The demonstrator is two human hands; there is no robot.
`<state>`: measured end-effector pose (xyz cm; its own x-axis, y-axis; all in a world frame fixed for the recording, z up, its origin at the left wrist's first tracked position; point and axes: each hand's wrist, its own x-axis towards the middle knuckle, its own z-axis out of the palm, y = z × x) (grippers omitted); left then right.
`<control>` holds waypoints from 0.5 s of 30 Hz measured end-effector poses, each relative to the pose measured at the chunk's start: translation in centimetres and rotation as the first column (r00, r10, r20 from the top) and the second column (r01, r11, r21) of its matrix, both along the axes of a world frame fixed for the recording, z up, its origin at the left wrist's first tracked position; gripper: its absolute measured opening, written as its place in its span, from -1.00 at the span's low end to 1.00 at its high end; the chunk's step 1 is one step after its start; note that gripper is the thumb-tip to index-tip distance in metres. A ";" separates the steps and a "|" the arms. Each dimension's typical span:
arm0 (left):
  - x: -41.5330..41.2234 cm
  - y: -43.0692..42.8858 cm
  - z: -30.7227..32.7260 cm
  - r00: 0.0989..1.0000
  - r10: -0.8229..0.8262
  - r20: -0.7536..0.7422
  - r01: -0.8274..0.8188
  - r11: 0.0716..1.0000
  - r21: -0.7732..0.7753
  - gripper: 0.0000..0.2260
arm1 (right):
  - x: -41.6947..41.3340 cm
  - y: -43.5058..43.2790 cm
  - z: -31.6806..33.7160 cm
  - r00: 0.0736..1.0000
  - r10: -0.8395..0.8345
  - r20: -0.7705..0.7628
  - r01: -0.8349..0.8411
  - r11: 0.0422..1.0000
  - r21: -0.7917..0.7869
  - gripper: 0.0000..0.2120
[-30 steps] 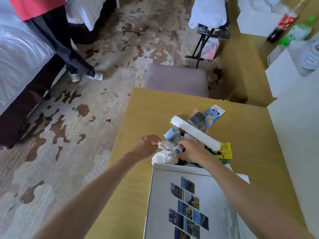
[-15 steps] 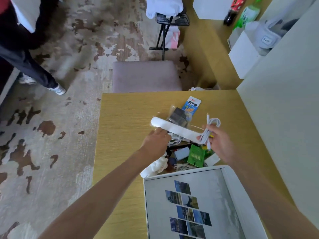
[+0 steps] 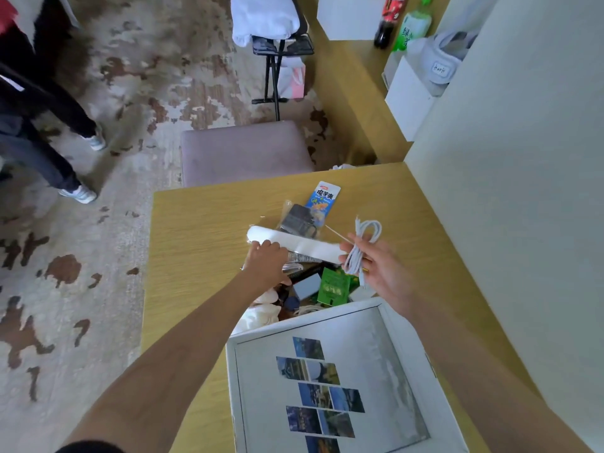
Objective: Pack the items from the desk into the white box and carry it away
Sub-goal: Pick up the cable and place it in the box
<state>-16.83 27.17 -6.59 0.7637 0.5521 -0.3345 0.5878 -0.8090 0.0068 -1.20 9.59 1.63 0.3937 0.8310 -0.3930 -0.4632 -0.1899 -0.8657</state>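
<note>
A white box point(image 3: 389, 317) with photo prints on its inside stands at the near edge of the wooden desk point(image 3: 202, 230). Beyond it lies a pile of items: a long white bar point(image 3: 304, 245), a bagged dark device point(image 3: 299, 220), a blue snack packet point(image 3: 323, 199), a green packet point(image 3: 333, 287), white cloth point(image 3: 261, 317). My right hand point(image 3: 379, 269) is raised over the pile, shut on a coiled white cable point(image 3: 361, 246). My left hand point(image 3: 266, 261) rests on the pile beside the white bar's left end; its grip is hidden.
A padded stool point(image 3: 245, 152) stands against the desk's far edge. A white wall point(image 3: 523, 158) borders the right side. Another person's legs point(image 3: 45, 132) are at the far left on the patterned carpet. Bottles point(image 3: 402, 24) and a white box point(image 3: 408, 99) sit on a far counter.
My right hand has lifted the coiled white cable out of the pile and up to the right. My left hand has moved forward to the white bar. The view has swung right.
</note>
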 end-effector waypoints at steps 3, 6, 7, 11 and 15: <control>-0.2 0.1 0.4 0.999 0.052 0.008 -0.052 0.998 -0.038 -0.56 | 0.5 -0.7 -0.2 0.999 0.051 0.005 -0.051 0.999 -0.007 -0.57; -0.2 -0.1 0.7 0.998 0.064 0.029 -0.063 0.997 -0.043 -0.65 | 1.1 -1.0 -0.6 0.997 0.076 0.011 -0.076 0.997 -0.033 -0.74; -0.2 -0.2 0.9 0.997 0.068 0.031 -0.067 0.996 -0.054 -0.66 | 1.3 -1.1 -0.6 0.996 0.084 0.013 -0.083 0.996 -0.040 -0.75; -1.0 -0.7 1.5 0.989 0.120 0.084 -0.113 0.990 -0.088 -0.70 | 1.4 -2.1 0.0 0.990 0.143 -0.006 -0.143 0.989 -0.040 -0.64; -2.0 -1.4 3.4 0.965 0.205 0.165 -0.175 0.968 -0.177 -0.69 | 1.4 -3.2 1.0 0.982 0.186 -0.008 -0.186 0.982 -0.020 -0.64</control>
